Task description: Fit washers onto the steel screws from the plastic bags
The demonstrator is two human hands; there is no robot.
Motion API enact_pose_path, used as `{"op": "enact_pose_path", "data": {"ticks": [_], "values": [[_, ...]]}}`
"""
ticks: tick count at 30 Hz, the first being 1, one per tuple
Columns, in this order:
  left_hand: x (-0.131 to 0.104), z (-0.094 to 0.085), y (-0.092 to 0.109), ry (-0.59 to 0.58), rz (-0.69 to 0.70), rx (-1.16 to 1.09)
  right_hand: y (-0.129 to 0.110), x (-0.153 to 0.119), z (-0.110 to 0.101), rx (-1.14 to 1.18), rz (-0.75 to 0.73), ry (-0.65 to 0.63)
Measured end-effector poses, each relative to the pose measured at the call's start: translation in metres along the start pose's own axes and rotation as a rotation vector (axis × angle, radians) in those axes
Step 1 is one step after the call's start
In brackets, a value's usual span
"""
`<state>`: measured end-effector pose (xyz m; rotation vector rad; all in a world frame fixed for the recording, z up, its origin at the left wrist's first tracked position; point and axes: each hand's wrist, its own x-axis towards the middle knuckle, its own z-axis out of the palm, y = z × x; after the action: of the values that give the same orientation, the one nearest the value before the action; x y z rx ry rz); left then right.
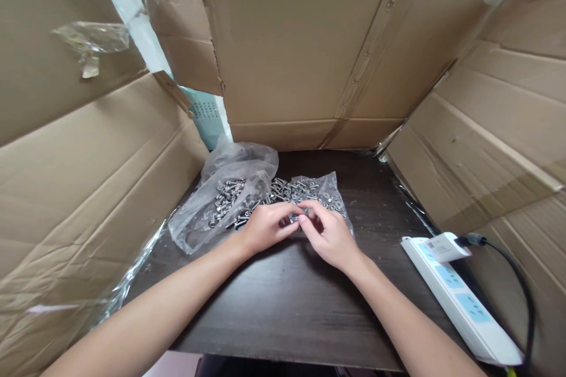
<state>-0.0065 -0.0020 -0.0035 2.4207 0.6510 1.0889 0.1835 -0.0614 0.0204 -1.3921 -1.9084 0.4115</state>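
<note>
Left hand (267, 228) and right hand (332, 237) meet at narrowly curled fingertips; any held item cannot be made out. Metal bolts (230, 193) lie just beyond, amid clear plastic bags (190, 228) on the table (269, 306).

head view | from above tabletop (265, 312) | faces forward, downward | close
</note>
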Motion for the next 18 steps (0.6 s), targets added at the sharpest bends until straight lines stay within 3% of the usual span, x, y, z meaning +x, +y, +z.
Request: {"op": "enact_pose_path", "data": {"ticks": [6, 12, 18], "values": [[0.0006, -0.0008, 0.0005, 0.017, 0.017, -0.004, -0.0019, -0.0006, -0.001, -0.022, -0.036, 0.034], [0.0005, 0.0001, 0.0007, 0.04, 0.032, 0.008, -0.0028, -0.001, -0.0012, -0.046, 0.005, -0.036], [-0.0002, -0.0005, 0.0008, 0.022, 0.016, 0.008, -0.0022, -0.0012, -0.0002, -0.061, -0.03, 0.048]]}}
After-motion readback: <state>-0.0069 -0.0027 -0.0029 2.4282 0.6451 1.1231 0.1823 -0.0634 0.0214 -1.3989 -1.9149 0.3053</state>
